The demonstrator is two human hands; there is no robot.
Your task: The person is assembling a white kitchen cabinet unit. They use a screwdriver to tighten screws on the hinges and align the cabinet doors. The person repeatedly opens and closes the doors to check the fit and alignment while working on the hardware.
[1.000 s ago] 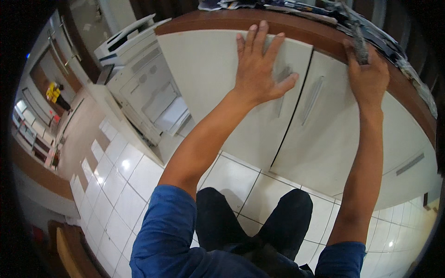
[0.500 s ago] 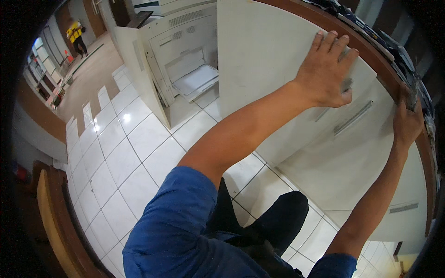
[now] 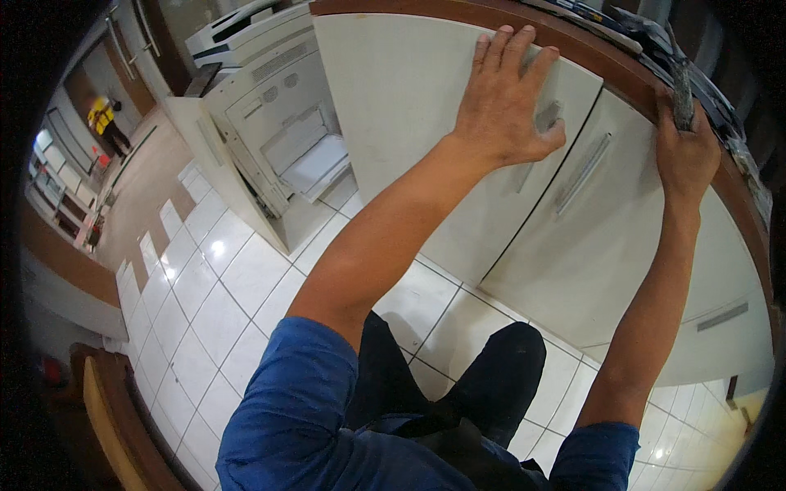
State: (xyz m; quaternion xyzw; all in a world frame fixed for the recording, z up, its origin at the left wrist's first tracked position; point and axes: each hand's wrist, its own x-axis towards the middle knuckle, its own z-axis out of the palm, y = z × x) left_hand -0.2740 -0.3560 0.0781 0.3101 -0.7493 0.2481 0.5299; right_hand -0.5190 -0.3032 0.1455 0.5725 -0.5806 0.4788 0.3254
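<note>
My left hand (image 3: 509,106) lies flat with spread fingers on the upper part of a cream cabinet door (image 3: 393,106), its fingertips near the brown countertop edge (image 3: 458,10). A grey patch shows between thumb and forefinger; I cannot tell what it is. Right of it is a second cream door (image 3: 585,245) with a long metal handle (image 3: 584,173), and a dark gap runs between the two doors. My right hand (image 3: 689,159) is closed around a narrow, rough grey tool (image 3: 682,94) at the countertop edge. The tool's lower part is hidden in my grip.
Clutter in dark wrapping (image 3: 655,49) lies along the countertop. To the left stands a printer-like machine (image 3: 270,98) with its tray down, beside an outward-swung cream panel (image 3: 217,172). White tiles (image 3: 237,286) cover the floor. A person in a yellow vest (image 3: 101,117) stands far off.
The view has shifted, so the cabinet and both hands sit further left. A dark gap now shows between the doors. My left hand stays on the door, my right on the grey tool.
</note>
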